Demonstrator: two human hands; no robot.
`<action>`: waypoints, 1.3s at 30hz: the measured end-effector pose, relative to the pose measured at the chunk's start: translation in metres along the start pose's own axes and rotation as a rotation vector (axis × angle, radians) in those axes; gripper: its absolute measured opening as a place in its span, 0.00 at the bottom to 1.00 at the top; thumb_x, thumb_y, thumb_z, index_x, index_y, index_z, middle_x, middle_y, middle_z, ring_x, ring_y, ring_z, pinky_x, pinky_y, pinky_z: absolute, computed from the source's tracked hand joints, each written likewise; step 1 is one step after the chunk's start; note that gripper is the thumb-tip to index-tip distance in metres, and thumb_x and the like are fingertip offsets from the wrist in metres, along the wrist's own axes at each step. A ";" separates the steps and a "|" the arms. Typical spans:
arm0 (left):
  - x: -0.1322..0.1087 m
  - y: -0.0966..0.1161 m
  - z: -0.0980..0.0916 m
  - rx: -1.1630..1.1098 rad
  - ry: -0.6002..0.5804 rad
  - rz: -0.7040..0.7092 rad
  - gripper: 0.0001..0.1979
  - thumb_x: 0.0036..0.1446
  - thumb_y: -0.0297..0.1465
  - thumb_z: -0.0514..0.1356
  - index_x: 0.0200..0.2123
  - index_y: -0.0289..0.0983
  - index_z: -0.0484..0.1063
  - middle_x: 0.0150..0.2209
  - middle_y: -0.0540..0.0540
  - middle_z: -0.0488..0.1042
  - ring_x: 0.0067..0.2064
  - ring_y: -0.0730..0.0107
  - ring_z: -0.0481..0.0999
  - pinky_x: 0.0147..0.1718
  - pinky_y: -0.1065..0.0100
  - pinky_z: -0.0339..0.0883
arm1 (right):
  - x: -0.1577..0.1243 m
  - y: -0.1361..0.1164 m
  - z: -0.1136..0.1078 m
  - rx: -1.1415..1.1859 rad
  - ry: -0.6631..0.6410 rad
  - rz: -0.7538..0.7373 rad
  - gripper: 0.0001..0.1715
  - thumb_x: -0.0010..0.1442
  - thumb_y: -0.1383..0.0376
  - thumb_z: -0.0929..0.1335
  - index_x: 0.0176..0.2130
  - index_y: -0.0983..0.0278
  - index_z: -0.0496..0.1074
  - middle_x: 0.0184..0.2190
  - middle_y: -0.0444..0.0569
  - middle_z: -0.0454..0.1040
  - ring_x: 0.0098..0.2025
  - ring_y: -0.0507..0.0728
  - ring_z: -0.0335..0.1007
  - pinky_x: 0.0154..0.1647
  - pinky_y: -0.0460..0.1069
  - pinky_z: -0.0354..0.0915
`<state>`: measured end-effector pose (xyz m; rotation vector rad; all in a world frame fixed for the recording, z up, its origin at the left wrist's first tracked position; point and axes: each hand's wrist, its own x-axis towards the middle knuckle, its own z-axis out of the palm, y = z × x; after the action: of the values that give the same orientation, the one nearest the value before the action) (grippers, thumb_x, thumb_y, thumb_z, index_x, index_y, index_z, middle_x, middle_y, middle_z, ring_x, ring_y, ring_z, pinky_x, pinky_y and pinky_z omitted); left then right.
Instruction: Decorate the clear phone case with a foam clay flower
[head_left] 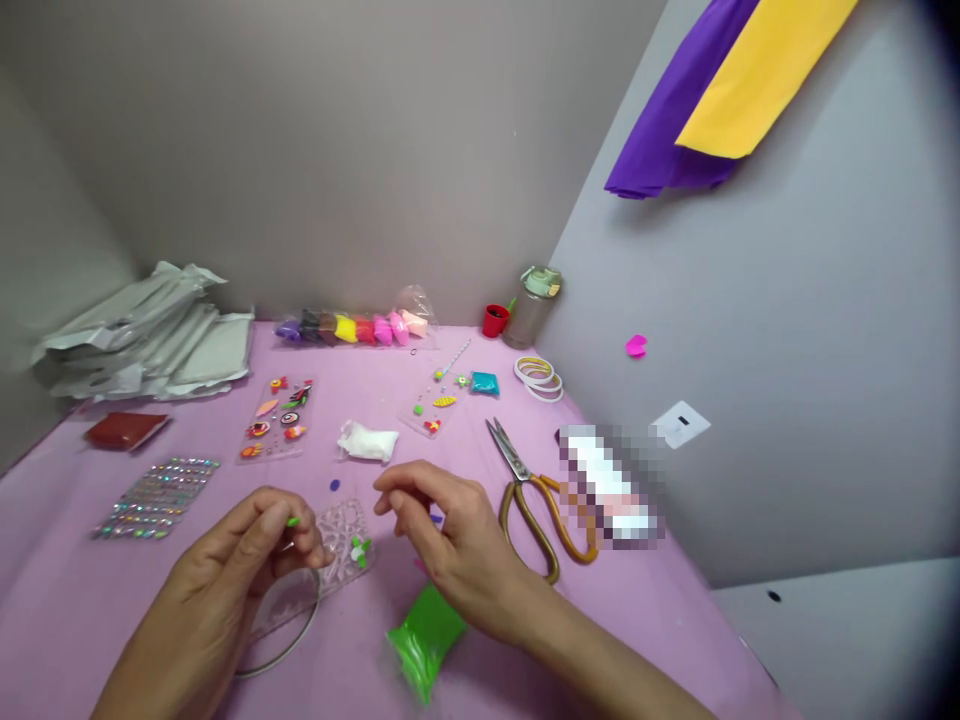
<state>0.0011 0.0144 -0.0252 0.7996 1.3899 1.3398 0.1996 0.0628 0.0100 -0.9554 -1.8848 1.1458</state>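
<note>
My left hand (251, 555) pinches a small piece of bright green clay (292, 521) between thumb and forefinger. A thin metal bangle (309, 625) hangs below its wrist; whether the wrist is inside it I cannot tell. Just right of that hand lies a clear embossed mould (337, 520) with a green and white clay flower (361, 551) on it. My right hand (442, 530) hovers beside the mould, thumb and fingertips drawn together; anything between them is too small to make out. Under its wrist sits a packet of green clay (429, 632).
Scissors (517, 480) lie right of my right hand, beside a pixelated object (611, 490). Farther back are a white clay packet (367, 443), sticker sheets (277, 420), coloured clay packs (352, 328), tape rolls (538, 378), a red cup (495, 320) and a bottle (531, 310). Grey packages (157, 340) are stacked left.
</note>
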 end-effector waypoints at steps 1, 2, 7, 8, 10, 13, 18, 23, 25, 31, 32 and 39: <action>0.000 0.001 -0.001 -0.012 -0.047 0.007 0.20 0.53 0.52 0.65 0.24 0.42 0.74 0.24 0.52 0.73 0.29 0.67 0.74 0.30 0.74 0.73 | 0.002 0.005 0.004 0.025 0.027 0.005 0.12 0.67 0.71 0.62 0.43 0.61 0.74 0.35 0.45 0.77 0.33 0.51 0.71 0.31 0.44 0.64; 0.000 0.001 -0.002 -0.028 -0.076 0.009 0.19 0.55 0.51 0.64 0.24 0.42 0.74 0.24 0.53 0.73 0.29 0.68 0.73 0.30 0.75 0.73 | 0.003 0.010 0.007 0.051 0.061 0.013 0.12 0.67 0.70 0.62 0.43 0.61 0.74 0.34 0.45 0.76 0.31 0.51 0.71 0.30 0.44 0.65; 0.000 0.007 0.001 -0.117 0.032 -0.056 0.15 0.43 0.45 0.74 0.28 0.43 0.78 0.29 0.56 0.77 0.28 0.72 0.76 0.29 0.78 0.74 | -0.004 0.033 0.014 0.075 0.133 0.036 0.11 0.67 0.66 0.62 0.45 0.62 0.73 0.33 0.46 0.76 0.29 0.51 0.70 0.30 0.46 0.67; 0.000 0.008 0.002 -0.128 0.052 -0.070 0.16 0.40 0.43 0.76 0.29 0.44 0.79 0.29 0.56 0.77 0.28 0.73 0.77 0.29 0.78 0.75 | -0.005 0.036 0.014 0.057 0.126 0.033 0.11 0.68 0.66 0.62 0.45 0.62 0.73 0.33 0.46 0.76 0.29 0.51 0.70 0.30 0.45 0.67; 0.000 0.009 0.003 -0.136 0.088 -0.095 0.19 0.34 0.42 0.78 0.32 0.44 0.81 0.31 0.56 0.79 0.29 0.72 0.79 0.29 0.79 0.76 | -0.008 0.040 0.016 0.011 0.109 0.005 0.11 0.68 0.67 0.62 0.46 0.62 0.73 0.32 0.45 0.76 0.28 0.51 0.70 0.29 0.45 0.66; 0.002 0.009 0.002 -0.123 0.112 -0.123 0.23 0.31 0.42 0.79 0.34 0.44 0.83 0.32 0.54 0.81 0.32 0.70 0.81 0.32 0.80 0.77 | -0.010 0.044 0.018 -0.078 0.080 -0.087 0.13 0.67 0.70 0.61 0.48 0.61 0.72 0.33 0.46 0.77 0.31 0.52 0.71 0.32 0.46 0.67; 0.005 0.007 0.001 -0.127 0.079 -0.094 0.20 0.31 0.42 0.79 0.29 0.42 0.82 0.29 0.54 0.80 0.31 0.70 0.81 0.32 0.80 0.77 | -0.011 0.047 0.020 -0.151 0.090 -0.200 0.15 0.66 0.72 0.61 0.48 0.61 0.73 0.34 0.48 0.78 0.34 0.53 0.74 0.36 0.48 0.69; 0.005 0.007 -0.001 -0.094 -0.008 -0.040 0.16 0.38 0.41 0.77 0.27 0.42 0.78 0.27 0.56 0.76 0.30 0.72 0.78 0.31 0.80 0.74 | -0.011 0.047 0.020 -0.156 0.100 -0.217 0.16 0.66 0.72 0.61 0.48 0.61 0.72 0.34 0.47 0.78 0.33 0.53 0.74 0.36 0.48 0.70; 0.006 0.004 -0.005 -0.059 -0.045 -0.013 0.15 0.43 0.42 0.75 0.26 0.42 0.76 0.26 0.56 0.75 0.30 0.73 0.76 0.31 0.80 0.71 | -0.011 0.047 0.020 -0.156 0.100 -0.217 0.15 0.66 0.72 0.61 0.48 0.61 0.73 0.34 0.47 0.78 0.34 0.53 0.74 0.37 0.48 0.70; 0.011 -0.005 -0.014 0.014 -0.184 0.095 0.18 0.55 0.44 0.67 0.22 0.41 0.68 0.22 0.56 0.68 0.27 0.73 0.67 0.30 0.78 0.65 | -0.010 0.045 0.018 -0.150 0.092 -0.227 0.14 0.66 0.72 0.62 0.46 0.63 0.73 0.34 0.48 0.78 0.34 0.54 0.74 0.37 0.48 0.70; 0.010 -0.005 -0.014 0.017 -0.183 0.083 0.18 0.56 0.44 0.67 0.22 0.41 0.68 0.22 0.56 0.68 0.26 0.73 0.66 0.29 0.78 0.65 | -0.010 0.045 0.018 -0.151 0.089 -0.229 0.14 0.66 0.72 0.62 0.46 0.63 0.74 0.34 0.48 0.78 0.34 0.54 0.74 0.37 0.48 0.69; 0.007 0.001 -0.011 -0.006 -0.012 -0.010 0.16 0.44 0.45 0.74 0.30 0.42 0.78 0.29 0.55 0.78 0.32 0.72 0.77 0.34 0.79 0.72 | -0.010 0.048 0.020 -0.180 0.087 -0.222 0.13 0.66 0.72 0.62 0.46 0.64 0.74 0.33 0.48 0.78 0.33 0.53 0.74 0.37 0.46 0.68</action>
<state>-0.0112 0.0176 -0.0272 0.7946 1.3788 1.3286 0.1981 0.0625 -0.0428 -0.8518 -1.9905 0.8037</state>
